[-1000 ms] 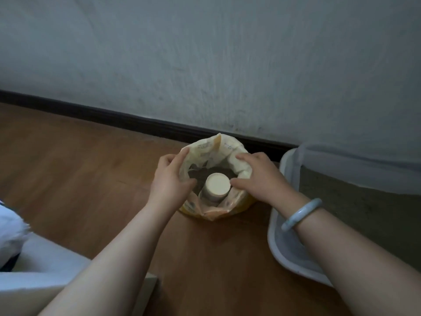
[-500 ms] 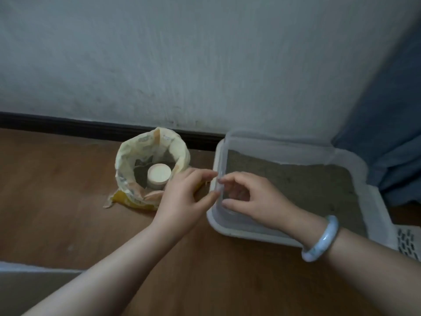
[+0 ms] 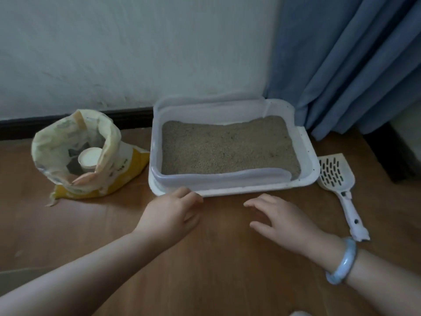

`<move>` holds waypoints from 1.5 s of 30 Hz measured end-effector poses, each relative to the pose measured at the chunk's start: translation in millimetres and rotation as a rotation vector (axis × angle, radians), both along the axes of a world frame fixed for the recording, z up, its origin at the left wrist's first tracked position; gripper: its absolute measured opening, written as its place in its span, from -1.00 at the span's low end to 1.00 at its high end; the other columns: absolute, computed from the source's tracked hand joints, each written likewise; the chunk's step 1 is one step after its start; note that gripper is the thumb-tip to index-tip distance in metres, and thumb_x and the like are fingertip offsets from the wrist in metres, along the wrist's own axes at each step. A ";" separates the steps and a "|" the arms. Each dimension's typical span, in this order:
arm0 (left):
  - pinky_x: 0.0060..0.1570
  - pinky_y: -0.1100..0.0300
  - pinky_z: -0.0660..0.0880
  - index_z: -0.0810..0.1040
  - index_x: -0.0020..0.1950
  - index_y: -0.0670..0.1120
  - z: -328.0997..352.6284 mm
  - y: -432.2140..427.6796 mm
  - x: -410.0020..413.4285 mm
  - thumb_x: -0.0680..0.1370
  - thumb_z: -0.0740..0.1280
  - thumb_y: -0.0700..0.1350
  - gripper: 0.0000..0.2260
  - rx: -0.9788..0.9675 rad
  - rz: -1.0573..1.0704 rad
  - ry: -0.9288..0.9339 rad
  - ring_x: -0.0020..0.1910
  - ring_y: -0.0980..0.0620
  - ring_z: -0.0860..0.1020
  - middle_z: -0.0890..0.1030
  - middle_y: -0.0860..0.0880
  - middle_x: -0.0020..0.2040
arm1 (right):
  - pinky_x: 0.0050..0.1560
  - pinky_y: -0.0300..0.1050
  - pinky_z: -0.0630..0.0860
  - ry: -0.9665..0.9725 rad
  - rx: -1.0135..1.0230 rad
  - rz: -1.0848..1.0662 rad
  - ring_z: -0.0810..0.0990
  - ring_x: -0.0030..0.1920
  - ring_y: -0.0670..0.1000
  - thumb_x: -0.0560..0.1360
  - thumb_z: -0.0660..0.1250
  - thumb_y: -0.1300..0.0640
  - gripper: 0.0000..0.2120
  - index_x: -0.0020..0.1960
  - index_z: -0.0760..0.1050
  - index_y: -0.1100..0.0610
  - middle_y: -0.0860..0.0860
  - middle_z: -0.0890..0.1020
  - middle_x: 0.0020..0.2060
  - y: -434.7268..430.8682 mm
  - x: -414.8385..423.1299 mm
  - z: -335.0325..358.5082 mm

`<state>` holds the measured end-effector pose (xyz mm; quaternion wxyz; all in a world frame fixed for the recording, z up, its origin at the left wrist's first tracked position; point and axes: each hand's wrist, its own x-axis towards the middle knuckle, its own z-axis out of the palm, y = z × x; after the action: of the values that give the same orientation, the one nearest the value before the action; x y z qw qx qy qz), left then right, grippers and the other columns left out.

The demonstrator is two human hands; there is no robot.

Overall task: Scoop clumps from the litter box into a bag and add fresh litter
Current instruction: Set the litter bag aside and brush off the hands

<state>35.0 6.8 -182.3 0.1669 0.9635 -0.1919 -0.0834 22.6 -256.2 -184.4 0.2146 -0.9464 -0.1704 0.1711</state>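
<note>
Wooden floor (image 3: 216, 258), white wall, blue curtain (image 3: 353, 65) at right. One open litter bag (image 3: 75, 156) with one cup (image 3: 89, 159) inside, one white litter box (image 3: 305, 153) lying long side left-right, one slotted scoop (image 3: 337, 179) beside it, handle toward the camera. Left hand (image 3: 172, 213) loosely curled, empty; right hand (image 3: 280, 218) open, empty.

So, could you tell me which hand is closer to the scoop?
The right hand, with the bracelet; the scoop lies right of the litter box.
</note>
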 end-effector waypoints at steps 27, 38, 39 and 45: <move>-0.05 0.14 0.51 0.22 0.48 0.04 -89.5 -58.4 -21.7 0.58 0.14 0.11 -0.52 0.177 0.039 0.254 0.20 0.00 0.43 0.37 0.02 0.28 | 0.05 0.09 0.36 -0.152 -0.338 -0.291 0.38 0.12 0.21 0.53 0.22 -0.02 -0.55 0.40 0.34 0.04 0.16 0.45 0.19 -54.4 -2.0 -111.4; 0.05 0.10 0.51 0.19 0.50 0.02 -92.4 -60.4 -20.0 0.59 0.13 0.09 -0.51 0.165 0.024 0.253 0.23 -0.01 0.41 0.36 0.02 0.33 | -0.14 0.01 0.38 -0.247 -0.303 -0.133 0.46 -0.09 0.14 0.51 0.16 0.01 -0.65 0.27 0.48 -0.05 0.07 0.53 -0.05 -47.9 -0.9 -114.9; 0.05 0.10 0.51 0.19 0.50 0.02 -92.4 -60.9 -20.1 0.59 0.14 0.09 -0.51 0.163 0.026 0.251 0.24 -0.01 0.41 0.36 0.01 0.33 | -0.15 0.00 0.38 -0.244 -0.296 -0.131 0.46 -0.10 0.14 0.51 0.11 -0.02 -0.63 0.26 0.49 -0.05 0.07 0.53 -0.06 -47.0 1.3 -114.3; 0.10 0.11 0.49 0.18 0.51 0.02 -90.8 -63.0 -19.8 0.59 0.14 0.10 -0.50 0.160 0.037 0.260 0.25 0.00 0.41 0.35 0.02 0.34 | -0.20 -0.05 0.35 -0.362 -0.328 -0.023 0.48 -0.18 0.12 0.49 0.11 0.01 -0.65 0.16 0.56 0.02 0.04 0.57 -0.15 -42.8 4.9 -114.4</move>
<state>15.1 -56.2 -273.1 0.1144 0.9581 -0.1438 -0.2195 27.5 -299.0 -298.8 0.0262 -0.9856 -0.1654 0.0219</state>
